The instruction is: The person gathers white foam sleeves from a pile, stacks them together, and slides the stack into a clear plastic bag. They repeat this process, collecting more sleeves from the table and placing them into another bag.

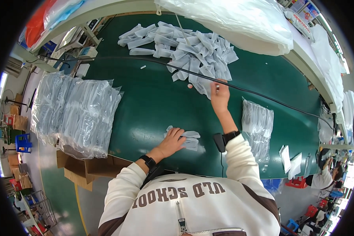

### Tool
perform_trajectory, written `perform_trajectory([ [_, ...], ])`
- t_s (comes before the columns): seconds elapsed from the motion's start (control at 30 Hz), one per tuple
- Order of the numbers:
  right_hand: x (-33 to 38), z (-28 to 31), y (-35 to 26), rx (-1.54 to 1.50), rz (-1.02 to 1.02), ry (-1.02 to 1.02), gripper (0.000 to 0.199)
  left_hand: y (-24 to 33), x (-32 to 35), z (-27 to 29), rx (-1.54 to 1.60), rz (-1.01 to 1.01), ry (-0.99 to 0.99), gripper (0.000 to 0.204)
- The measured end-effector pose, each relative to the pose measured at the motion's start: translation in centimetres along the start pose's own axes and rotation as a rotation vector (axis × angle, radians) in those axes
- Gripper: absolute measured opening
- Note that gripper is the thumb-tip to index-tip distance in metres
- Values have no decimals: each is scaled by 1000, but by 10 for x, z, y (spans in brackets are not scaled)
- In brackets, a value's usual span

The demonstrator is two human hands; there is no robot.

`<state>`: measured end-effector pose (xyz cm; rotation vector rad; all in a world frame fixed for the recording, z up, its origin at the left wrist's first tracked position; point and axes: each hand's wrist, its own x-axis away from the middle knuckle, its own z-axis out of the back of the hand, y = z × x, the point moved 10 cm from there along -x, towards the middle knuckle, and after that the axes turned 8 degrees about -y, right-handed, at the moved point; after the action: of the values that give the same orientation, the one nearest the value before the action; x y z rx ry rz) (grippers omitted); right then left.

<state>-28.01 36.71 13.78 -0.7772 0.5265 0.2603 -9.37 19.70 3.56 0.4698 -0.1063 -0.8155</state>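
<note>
My left hand [171, 141] lies flat on a small stack of white packets [189, 139] on the green table [145, 102], close to my body. My right hand [219, 95] reaches forward to the near edge of a big loose heap of white packets [188, 49] and pinches one packet there. Both wrists carry black bands. A black cable [263, 96] runs across the table past my right hand.
A wide pile of clear-bagged bundles [74, 110] covers the table's left end above a cardboard box [86, 167]. A smaller clear bag of packets [257, 126] lies at right. Large translucent plastic bags [240, 21] sit at the far edge. A few loose white pieces [291, 161] rest near right.
</note>
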Motion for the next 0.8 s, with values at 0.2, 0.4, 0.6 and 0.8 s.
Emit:
perform_trajectory([
  [0.2,32,-6,-2,-95,-326,-310,19,7,0,2,78,4,-10,66],
  [0.4,82,-57,-4,-285,-318,-521,26,13,-6,-6,45,-53,-77,73],
  [0.6,133,-47,-15,88,-168,-782,34,12,-4,-12,73,-54,-80,73],
  [0.8,149,-55,-22,31,-55,-844,34,24,-16,15,-34,-111,8,70],
])
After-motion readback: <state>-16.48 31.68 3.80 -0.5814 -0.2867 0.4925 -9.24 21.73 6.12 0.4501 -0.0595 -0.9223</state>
